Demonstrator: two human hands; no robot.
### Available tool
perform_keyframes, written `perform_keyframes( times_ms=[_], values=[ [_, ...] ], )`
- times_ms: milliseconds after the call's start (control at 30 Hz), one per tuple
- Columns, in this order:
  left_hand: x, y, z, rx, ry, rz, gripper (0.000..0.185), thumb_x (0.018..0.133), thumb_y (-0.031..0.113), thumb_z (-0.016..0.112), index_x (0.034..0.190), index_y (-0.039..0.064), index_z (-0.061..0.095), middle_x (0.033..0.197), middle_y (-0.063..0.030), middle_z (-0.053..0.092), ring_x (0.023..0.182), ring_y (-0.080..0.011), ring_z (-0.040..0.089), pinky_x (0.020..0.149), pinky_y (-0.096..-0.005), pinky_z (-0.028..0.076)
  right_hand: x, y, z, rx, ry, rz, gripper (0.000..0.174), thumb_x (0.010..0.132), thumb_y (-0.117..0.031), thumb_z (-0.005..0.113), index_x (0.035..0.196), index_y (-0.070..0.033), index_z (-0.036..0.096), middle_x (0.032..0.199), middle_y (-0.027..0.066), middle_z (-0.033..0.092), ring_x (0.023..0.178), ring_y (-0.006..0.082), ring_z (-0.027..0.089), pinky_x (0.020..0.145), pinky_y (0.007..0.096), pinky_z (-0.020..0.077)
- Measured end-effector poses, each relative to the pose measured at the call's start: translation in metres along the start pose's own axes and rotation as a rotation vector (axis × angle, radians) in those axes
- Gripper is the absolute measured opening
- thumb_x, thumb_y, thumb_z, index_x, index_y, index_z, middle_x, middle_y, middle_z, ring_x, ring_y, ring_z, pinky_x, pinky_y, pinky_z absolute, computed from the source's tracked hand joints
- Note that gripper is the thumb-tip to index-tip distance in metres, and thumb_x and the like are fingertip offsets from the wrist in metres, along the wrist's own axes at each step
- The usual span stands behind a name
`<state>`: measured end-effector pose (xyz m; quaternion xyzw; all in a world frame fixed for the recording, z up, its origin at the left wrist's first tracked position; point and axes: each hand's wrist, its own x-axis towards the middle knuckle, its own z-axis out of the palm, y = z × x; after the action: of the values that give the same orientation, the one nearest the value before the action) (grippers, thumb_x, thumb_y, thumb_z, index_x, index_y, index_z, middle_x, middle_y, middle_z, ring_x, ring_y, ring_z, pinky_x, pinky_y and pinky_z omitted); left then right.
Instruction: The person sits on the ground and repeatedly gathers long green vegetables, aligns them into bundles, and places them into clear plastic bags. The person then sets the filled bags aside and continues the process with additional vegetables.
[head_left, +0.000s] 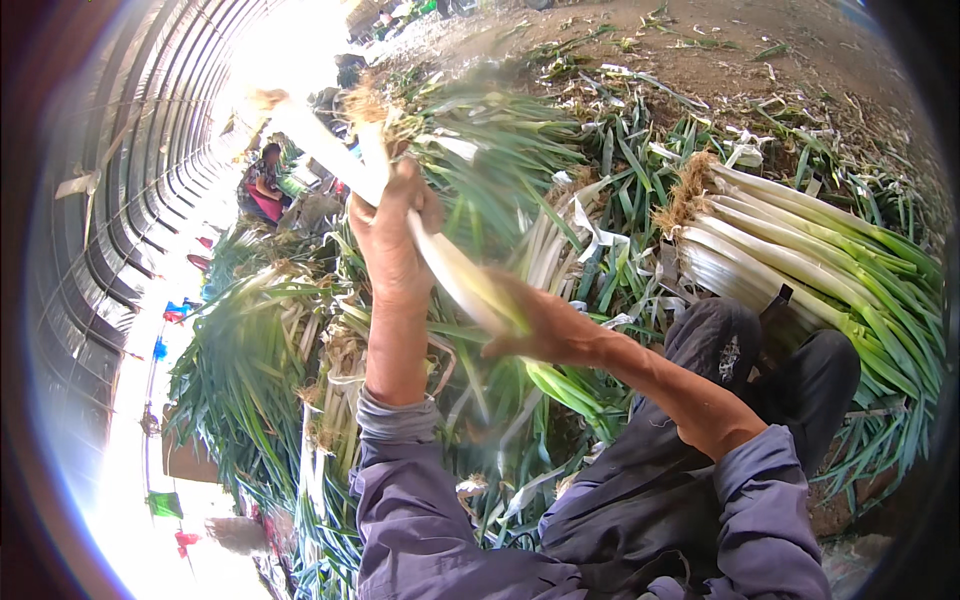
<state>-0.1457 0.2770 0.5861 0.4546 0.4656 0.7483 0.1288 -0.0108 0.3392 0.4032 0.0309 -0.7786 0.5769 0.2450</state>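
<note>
My left hand (392, 236) is closed around the white shaft of a long leek-like green onion (454, 270). Two white shafts with brown root ends stick out above that hand, one overexposed in bright light. Lower on the stalk, my right hand (536, 315) is wrapped about the part where white turns to green; it is blurred, and its fingers are partly hidden. Green leaves hang below it. To the right of my knees lies a neat stack of cleaned green onions (780, 247), roots facing left and leaves to the right.
Heaps of uncleaned green onions (244, 375) lie left, and more (499, 142) lie beyond my hands. Peeled skins and leaf scraps (626, 247) litter the soil floor (720, 37). A dark metal piece (782, 295) juts by the stack. Another person (262, 187) sits farther off beside the ribbed tunnel wall (127, 217).
</note>
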Motion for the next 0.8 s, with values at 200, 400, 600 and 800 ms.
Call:
perform_keyframes(
  times_ms=[200,400,600,800],
  values=[
    [0.014,0.001,-0.006,0.11,0.1,0.075,0.032,0.096,0.018,0.074,0.115,0.004,0.051,0.071,-0.0007,0.051,0.058,-0.0118,0.051,0.052,-0.0258,0.042,-0.024,0.021,0.028,-0.082,0.219,0.201,0.062,0.089,-0.028,0.084,0.133,0.006,0.058,0.111,0.0229,0.072,0.09,0.0301,0.074,0.074,0.039,0.0621],
    [0.001,-0.061,-0.021,0.23,0.079,-0.071,0.029,0.105,0.015,0.064,0.128,-0.002,0.057,0.102,-0.0123,0.072,0.088,-0.0231,0.071,0.08,-0.0365,0.059,-0.038,0.033,0.017,-0.149,0.242,0.392,0.062,0.092,-0.024,0.082,0.139,0.004,0.052,0.119,0.0218,0.071,0.103,0.0298,0.072,0.089,0.0384,0.0605],
    [-0.003,-0.063,-0.014,-0.08,-0.049,-0.191,0.035,0.107,0.018,0.062,0.136,-0.001,0.056,0.109,-0.0186,0.073,0.1,-0.0306,0.074,0.094,-0.0441,0.061,-0.036,0.013,-0.007,0.041,0.299,0.247,0.066,0.102,-0.029,0.072,0.157,-0.011,0.041,0.131,0.0166,0.066,0.115,0.0216,0.062,0.101,0.0352,0.0486],
    [0.003,-0.05,-0.004,-0.046,-0.071,-0.13,0.049,0.108,0.021,0.059,0.145,-0.009,0.047,0.12,-0.0254,0.07,0.112,-0.0358,0.071,0.108,-0.0492,0.056,-0.035,0.003,-0.023,0.183,0.2,0.231,0.056,0.105,-0.025,0.067,0.154,-0.004,0.048,0.139,0.0117,0.064,0.124,0.0197,0.061,0.107,0.0332,0.0461]
  ],
)
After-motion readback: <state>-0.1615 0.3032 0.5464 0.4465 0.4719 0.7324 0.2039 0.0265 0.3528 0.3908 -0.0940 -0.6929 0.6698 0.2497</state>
